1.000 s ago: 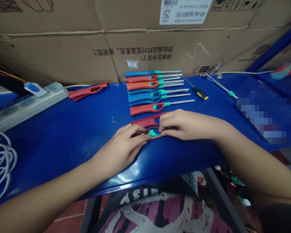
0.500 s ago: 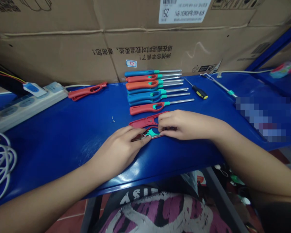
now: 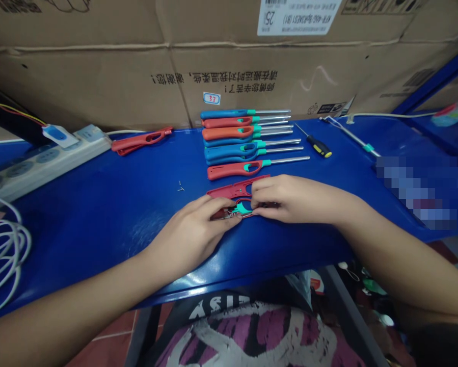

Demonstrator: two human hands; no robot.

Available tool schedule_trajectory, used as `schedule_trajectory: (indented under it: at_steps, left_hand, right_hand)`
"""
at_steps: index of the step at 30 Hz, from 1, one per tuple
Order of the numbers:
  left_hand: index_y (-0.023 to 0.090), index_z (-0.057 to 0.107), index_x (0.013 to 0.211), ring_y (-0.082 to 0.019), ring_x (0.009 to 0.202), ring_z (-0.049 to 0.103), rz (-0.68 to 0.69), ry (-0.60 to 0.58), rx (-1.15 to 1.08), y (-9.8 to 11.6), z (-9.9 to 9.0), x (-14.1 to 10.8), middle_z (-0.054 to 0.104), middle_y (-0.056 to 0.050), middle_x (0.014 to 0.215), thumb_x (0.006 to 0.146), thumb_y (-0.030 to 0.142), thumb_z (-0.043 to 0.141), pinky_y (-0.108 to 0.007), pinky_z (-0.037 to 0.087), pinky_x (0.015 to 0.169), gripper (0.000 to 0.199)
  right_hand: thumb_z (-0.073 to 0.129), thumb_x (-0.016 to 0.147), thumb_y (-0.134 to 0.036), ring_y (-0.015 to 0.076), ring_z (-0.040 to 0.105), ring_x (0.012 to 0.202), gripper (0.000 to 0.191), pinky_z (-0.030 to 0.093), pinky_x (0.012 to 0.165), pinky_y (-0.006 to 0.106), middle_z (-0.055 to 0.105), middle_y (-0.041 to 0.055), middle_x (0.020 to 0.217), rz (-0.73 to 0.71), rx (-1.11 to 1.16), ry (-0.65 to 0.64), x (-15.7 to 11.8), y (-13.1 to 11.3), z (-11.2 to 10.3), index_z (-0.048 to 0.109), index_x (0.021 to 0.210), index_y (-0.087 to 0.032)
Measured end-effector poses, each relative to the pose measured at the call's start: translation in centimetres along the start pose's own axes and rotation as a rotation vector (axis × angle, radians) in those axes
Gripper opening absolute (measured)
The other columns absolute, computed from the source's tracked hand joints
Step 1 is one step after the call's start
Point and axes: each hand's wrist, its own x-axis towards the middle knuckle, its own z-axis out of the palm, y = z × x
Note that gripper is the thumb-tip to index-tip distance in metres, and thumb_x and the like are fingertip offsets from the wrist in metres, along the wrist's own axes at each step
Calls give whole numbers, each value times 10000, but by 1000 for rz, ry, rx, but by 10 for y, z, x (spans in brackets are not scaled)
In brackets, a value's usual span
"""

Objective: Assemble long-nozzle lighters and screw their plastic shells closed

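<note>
My left hand (image 3: pixel 196 229) has its fingers closed on the left end of an opened red lighter shell. My right hand (image 3: pixel 278 199) pinches at the right side of the same shell. Between the fingertips a green trigger part (image 3: pixel 243 208) and thin wires show inside the shell. Just behind lies the matching red shell half (image 3: pixel 229 191), partly covered by my right fingers. Several small screws (image 3: pixel 181 186) lie on the blue table (image 3: pixel 99 219) to the left. What sits under my right fingertips is hidden.
Behind the hands, several assembled lighters (image 3: pixel 232 153) lie in a stack of rows. A screwdriver (image 3: pixel 320 147) and a metal lighter tube (image 3: pixel 351 136) are at the right. Red shells (image 3: pixel 140 141), a power strip (image 3: pixel 41 158) and coiled white cable (image 3: pixel 7 250) are at the left. A cardboard box (image 3: pixel 117 86) stands behind.
The whole view has shifted slightly, so the table items appear a little further right. Both hands stay at the shell with nearly the same grip.
</note>
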Motion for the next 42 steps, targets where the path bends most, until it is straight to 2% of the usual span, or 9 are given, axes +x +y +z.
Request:
schedule_trajectory:
  at_steps: [8, 13, 19, 28, 37, 42]
  left_hand:
    - [189, 741, 1191, -238, 959, 670, 11, 29, -39, -2, 2, -1, 707, -115, 1163, 988, 148, 554, -409, 602, 833, 279]
    - [161, 725, 1160, -229, 999, 677, -11, 63, -100, -2, 4, 0, 713, -100, 1139, 986, 156, 580, -389, 586, 871, 227]
    - [127, 683, 1175, -225, 1042, 648, -73, 46, -162, 0, 5, 1, 705, -103, 1154, 1001, 170, 564, -396, 547, 937, 215]
    - [143, 689, 1169, -229, 1069, 600, -96, 9, -214, -1, 6, 2, 667, -106, 1179, 1006, 150, 535, -405, 519, 950, 224]
    - [155, 732, 1151, -233, 961, 654, 32, 59, -30, -2, 5, -2, 698, -118, 1131, 981, 140, 568, -388, 582, 847, 237]
    - [142, 748, 1144, -239, 919, 672, 59, 73, 20, -2, 4, -2, 723, -118, 1117, 976, 140, 566, -388, 610, 803, 247]
  right_hand:
    - [577, 936, -106, 169, 625, 864, 140, 472, 782, 282, 663, 57, 917, -34, 2, -13, -2, -1, -3, 712, 947, -140]
    - [579, 939, -109, 176, 629, 879, 142, 474, 793, 288, 666, 61, 926, -17, -18, -25, -1, -2, -3, 716, 954, -140]
    - [578, 950, -127, 171, 624, 866, 136, 469, 786, 284, 662, 56, 910, -27, -21, -8, -1, -1, -2, 714, 944, -137]
    - [561, 967, -136, 175, 625, 882, 152, 463, 794, 283, 664, 55, 913, -21, -21, -3, 0, -1, -1, 712, 956, -138]
    - [574, 963, -141, 172, 619, 867, 138, 461, 781, 282, 653, 57, 910, -49, -38, 15, -1, 1, 1, 709, 937, -130]
    - [563, 970, -153, 180, 620, 869, 151, 461, 771, 290, 655, 62, 929, -42, -88, 13, 0, 0, 3, 710, 944, -130]
